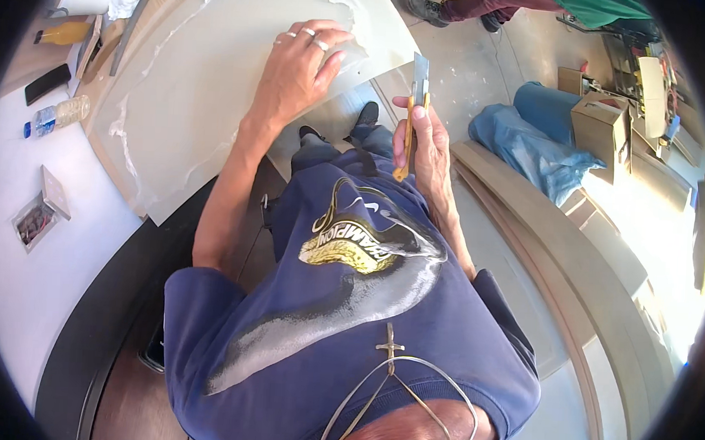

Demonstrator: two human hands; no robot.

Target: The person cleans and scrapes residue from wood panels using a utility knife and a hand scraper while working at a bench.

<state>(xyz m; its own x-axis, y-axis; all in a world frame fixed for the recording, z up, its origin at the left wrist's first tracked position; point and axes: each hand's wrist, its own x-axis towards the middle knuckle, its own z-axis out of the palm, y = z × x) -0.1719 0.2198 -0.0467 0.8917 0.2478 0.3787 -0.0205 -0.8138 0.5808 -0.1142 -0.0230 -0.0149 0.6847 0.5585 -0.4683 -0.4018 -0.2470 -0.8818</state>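
My right hand (428, 141) is wrapped round a utility knife (408, 136) with a yellow handle, held upright over the floor with its wide blade out and pointing away from me. On a large pale sheet (197, 95), my left hand (296, 72) lies near the right edge, rings on its fingers, which are loosely bent and apart with nothing in them. Whitish, ragged smears run along the sheet's left side and far right corner. The knife blade is close to that corner but apart from it.
Left of the sheet lie a clear bottle (56, 117), a dark phone (48, 84), an orange bottle (58, 33) and a white roll (85, 1). Blue plastic sheeting (521, 141) and a cardboard box (600, 132) stand at right, beside long boards (541, 232). Another person's shoe (425, 8) shows beyond.
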